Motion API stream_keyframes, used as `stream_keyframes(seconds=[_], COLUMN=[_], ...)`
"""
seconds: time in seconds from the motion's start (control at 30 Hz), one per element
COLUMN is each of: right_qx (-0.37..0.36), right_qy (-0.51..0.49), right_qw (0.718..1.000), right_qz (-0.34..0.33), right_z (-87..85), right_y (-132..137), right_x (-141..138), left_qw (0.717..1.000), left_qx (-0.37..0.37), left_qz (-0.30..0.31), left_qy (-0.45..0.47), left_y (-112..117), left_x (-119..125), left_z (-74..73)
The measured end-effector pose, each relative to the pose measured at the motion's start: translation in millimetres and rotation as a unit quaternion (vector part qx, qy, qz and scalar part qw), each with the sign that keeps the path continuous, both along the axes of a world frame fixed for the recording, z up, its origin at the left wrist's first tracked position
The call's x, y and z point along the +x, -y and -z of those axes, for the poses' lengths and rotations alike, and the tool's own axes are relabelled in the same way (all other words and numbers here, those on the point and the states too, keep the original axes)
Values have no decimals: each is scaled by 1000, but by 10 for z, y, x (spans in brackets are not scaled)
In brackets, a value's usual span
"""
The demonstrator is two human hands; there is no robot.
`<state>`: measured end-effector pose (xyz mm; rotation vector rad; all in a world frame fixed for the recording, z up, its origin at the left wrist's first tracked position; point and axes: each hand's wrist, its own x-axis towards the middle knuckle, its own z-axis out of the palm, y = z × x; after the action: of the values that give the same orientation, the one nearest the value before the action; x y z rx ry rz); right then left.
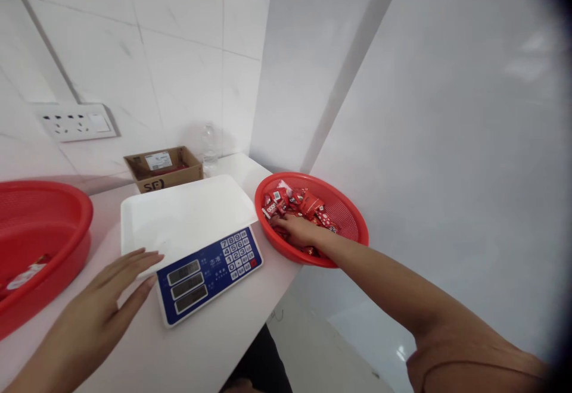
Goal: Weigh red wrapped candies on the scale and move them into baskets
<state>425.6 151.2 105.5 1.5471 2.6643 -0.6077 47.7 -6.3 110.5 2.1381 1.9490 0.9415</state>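
Glossy white marble-look tiles (179, 41) with thin grey veins cover the back wall, and a bright ceiling light reflects near their top edge. A white socket panel (75, 122) is set into this wall at the left. To the right, plain white panels (447, 113) meet at a corner, with a grey strip (353, 62) running diagonally down between them. A white countertop (210, 345) stretches from the wall toward the viewer. Below its edge, a pale, shiny floor (357, 327) catches soft reflections of light.
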Motion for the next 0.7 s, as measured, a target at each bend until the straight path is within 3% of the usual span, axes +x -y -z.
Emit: stream_keyframes(seconds=[0.17,0.4,0.7], right_qx=[-58,-15,-39], right_qy=[-157,-278,-349], right_qw=[983,943,894], right_qz=[73,180,277], right_z=[-17,-271,-378], right_y=[-111,-227,-241], right_x=[113,181,209], left_qw=[999,998,998], left_qx=[-25,-49,-39], left_qz=[38,41,53], left_qy=[6,-9,-14], left_y=[-5,-5,31], left_x=[208,190,145], left_z=[-97,-62,-40])
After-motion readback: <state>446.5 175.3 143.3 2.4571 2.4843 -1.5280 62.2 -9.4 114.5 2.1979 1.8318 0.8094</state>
